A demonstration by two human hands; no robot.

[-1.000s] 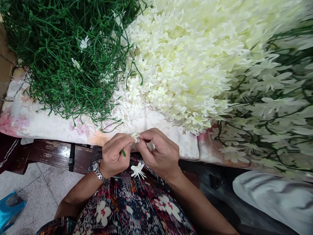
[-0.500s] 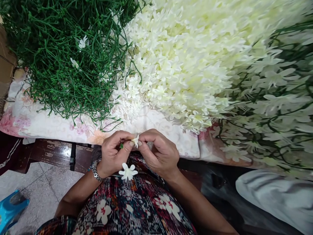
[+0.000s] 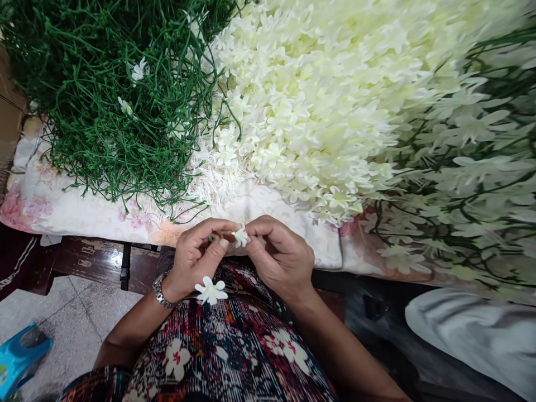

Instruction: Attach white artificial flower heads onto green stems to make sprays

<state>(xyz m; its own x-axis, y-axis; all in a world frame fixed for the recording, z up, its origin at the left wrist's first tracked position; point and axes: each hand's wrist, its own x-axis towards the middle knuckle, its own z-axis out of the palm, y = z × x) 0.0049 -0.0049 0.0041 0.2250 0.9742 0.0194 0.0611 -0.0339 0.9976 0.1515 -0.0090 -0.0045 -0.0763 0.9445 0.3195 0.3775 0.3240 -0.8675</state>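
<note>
Both hands are together at the table's near edge. My right hand is closed, thumb and forefinger pinching a small white artificial flower. My left hand, with a metal watch on its wrist, is curled, its forefinger tip against the same flower. A green stem tip shows within the left hand's fingers; most of the stem is hidden. Below that hand hangs another open white artificial flower, seemingly on the held stem.
Green plastic stems lie piled at the left, beside a heap of cream-white blossoms. Stems with blossoms are heaped at the right. Underneath is a floral cloth. A blue plastic object stands on the floor.
My hands have drawn slightly apart, the right one moving right with the pinched flower, which now faces me more. The lower flower has shifted a little left.
</note>
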